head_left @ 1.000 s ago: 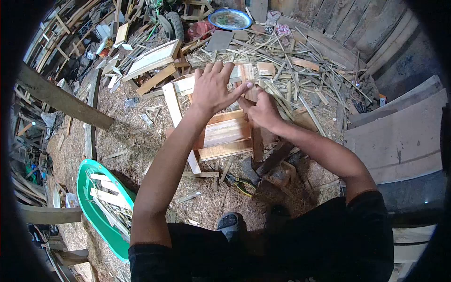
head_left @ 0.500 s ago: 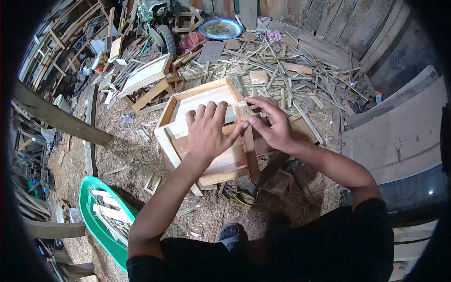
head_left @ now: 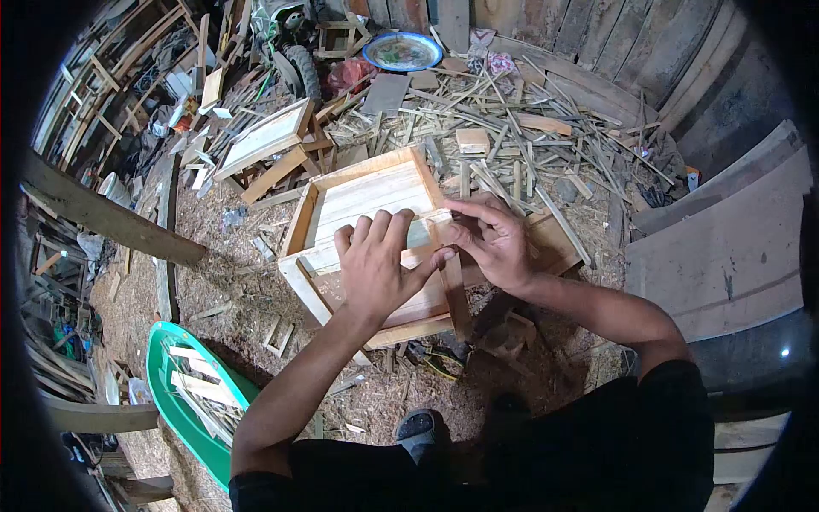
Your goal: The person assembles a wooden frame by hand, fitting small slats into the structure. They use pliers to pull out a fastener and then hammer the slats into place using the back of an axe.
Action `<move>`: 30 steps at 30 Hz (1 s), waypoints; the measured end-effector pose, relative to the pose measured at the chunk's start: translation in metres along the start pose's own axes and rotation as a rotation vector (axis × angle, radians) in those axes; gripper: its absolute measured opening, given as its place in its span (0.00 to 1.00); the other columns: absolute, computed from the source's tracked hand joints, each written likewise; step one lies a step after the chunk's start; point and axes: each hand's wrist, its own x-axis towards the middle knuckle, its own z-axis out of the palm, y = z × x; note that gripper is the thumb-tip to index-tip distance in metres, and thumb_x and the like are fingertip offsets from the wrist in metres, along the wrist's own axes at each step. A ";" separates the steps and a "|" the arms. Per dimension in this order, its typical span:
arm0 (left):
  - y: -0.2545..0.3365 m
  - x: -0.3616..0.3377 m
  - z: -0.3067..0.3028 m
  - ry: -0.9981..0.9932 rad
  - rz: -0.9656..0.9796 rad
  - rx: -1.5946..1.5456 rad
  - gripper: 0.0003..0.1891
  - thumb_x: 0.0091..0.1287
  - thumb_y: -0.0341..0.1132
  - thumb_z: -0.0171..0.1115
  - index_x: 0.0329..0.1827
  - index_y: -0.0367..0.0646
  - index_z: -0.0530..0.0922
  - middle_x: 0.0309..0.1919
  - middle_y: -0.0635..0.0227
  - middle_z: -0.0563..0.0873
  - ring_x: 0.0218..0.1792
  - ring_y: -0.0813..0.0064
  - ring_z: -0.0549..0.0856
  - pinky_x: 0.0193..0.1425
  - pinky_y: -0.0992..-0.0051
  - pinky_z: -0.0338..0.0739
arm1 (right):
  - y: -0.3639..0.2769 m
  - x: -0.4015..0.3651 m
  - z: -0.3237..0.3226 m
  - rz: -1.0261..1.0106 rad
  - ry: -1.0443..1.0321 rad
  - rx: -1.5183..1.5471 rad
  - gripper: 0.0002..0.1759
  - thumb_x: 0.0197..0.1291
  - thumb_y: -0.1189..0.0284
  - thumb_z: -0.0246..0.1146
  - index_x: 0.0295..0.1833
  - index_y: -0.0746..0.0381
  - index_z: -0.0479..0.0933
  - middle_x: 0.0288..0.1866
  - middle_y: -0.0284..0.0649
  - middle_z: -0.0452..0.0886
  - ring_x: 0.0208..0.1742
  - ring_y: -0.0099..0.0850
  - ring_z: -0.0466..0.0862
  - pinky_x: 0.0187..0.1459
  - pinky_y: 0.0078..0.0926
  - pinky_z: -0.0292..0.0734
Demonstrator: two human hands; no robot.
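Observation:
A box-like wooden frame [head_left: 309,218] of pale boards and legs stands tilted in front of me. My left hand [head_left: 373,266] lies over its near rail, fingers curled across the top edge and thumb stretched to the corner post [head_left: 457,299]. At the top of that post, my right hand [head_left: 497,243] has its thumb and forefinger closed around the corner. Whether something small sits between those fingertips, I cannot make out. Part of the rail is hidden under my left hand.
A green plastic tub [head_left: 162,375] with wood strips lies at lower left. Another small wooden frame [head_left: 266,141] stands behind, near heaped offcuts [head_left: 546,154] and a blue-rimmed round tray [head_left: 402,51]. Pliers [head_left: 442,365] lie by my foot; a wooden post [head_left: 111,209] crosses the left.
My right hand's fingers have drawn closer around the corner. The wooden frame has shifted slightly, while my left hand keeps nearly the same place on the rail.

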 end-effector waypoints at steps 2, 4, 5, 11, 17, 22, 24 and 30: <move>-0.001 0.001 -0.001 -0.013 0.001 0.006 0.33 0.54 0.65 0.70 0.49 0.45 0.77 0.33 0.68 0.75 0.37 0.66 0.75 0.45 0.63 0.60 | -0.003 -0.005 0.005 0.059 0.022 0.145 0.19 0.62 0.75 0.69 0.58 0.66 0.77 0.58 0.41 0.76 0.60 0.27 0.78 0.62 0.24 0.74; -0.003 0.006 -0.002 -0.044 -0.021 0.012 0.33 0.55 0.64 0.69 0.50 0.45 0.77 0.33 0.68 0.75 0.37 0.66 0.75 0.47 0.63 0.60 | -0.006 -0.010 0.008 0.123 0.040 0.313 0.21 0.62 0.77 0.69 0.59 0.67 0.73 0.60 0.41 0.75 0.62 0.27 0.77 0.65 0.26 0.73; -0.003 0.008 -0.004 -0.046 -0.011 0.016 0.33 0.56 0.65 0.68 0.50 0.44 0.77 0.32 0.67 0.74 0.37 0.65 0.75 0.48 0.62 0.61 | -0.001 -0.008 0.006 0.105 0.008 0.295 0.24 0.63 0.79 0.67 0.62 0.67 0.68 0.62 0.42 0.74 0.65 0.28 0.75 0.67 0.29 0.73; -0.007 0.018 -0.002 -0.088 -0.044 0.012 0.35 0.56 0.67 0.67 0.50 0.43 0.77 0.31 0.67 0.73 0.37 0.65 0.75 0.48 0.63 0.61 | -0.004 0.008 0.005 0.118 0.063 0.382 0.17 0.66 0.79 0.64 0.58 0.69 0.72 0.58 0.42 0.78 0.61 0.25 0.78 0.65 0.26 0.74; -0.006 0.012 0.000 -0.050 -0.030 0.006 0.34 0.55 0.67 0.67 0.49 0.45 0.78 0.32 0.68 0.74 0.37 0.66 0.74 0.45 0.63 0.59 | -0.004 0.014 -0.006 0.145 0.029 0.246 0.14 0.70 0.74 0.61 0.57 0.70 0.77 0.49 0.40 0.84 0.52 0.24 0.83 0.55 0.21 0.78; 0.000 0.002 -0.002 -0.035 -0.024 0.004 0.34 0.54 0.66 0.69 0.48 0.45 0.77 0.32 0.68 0.73 0.38 0.67 0.74 0.46 0.63 0.59 | -0.007 -0.002 0.001 0.108 0.024 0.124 0.17 0.65 0.77 0.66 0.58 0.69 0.77 0.48 0.39 0.82 0.54 0.24 0.82 0.54 0.21 0.79; 0.000 0.000 -0.003 -0.057 -0.034 -0.006 0.33 0.53 0.65 0.70 0.48 0.45 0.77 0.32 0.68 0.74 0.38 0.67 0.74 0.46 0.63 0.59 | -0.011 -0.003 0.003 0.081 0.044 0.078 0.20 0.59 0.77 0.71 0.56 0.69 0.77 0.46 0.38 0.81 0.52 0.24 0.82 0.52 0.22 0.79; -0.004 0.002 0.000 -0.027 -0.015 -0.007 0.34 0.51 0.62 0.72 0.51 0.45 0.77 0.33 0.68 0.74 0.37 0.65 0.75 0.43 0.62 0.60 | -0.012 0.008 0.010 -0.014 0.093 -0.166 0.22 0.50 0.69 0.79 0.46 0.68 0.78 0.41 0.40 0.80 0.43 0.24 0.81 0.45 0.23 0.77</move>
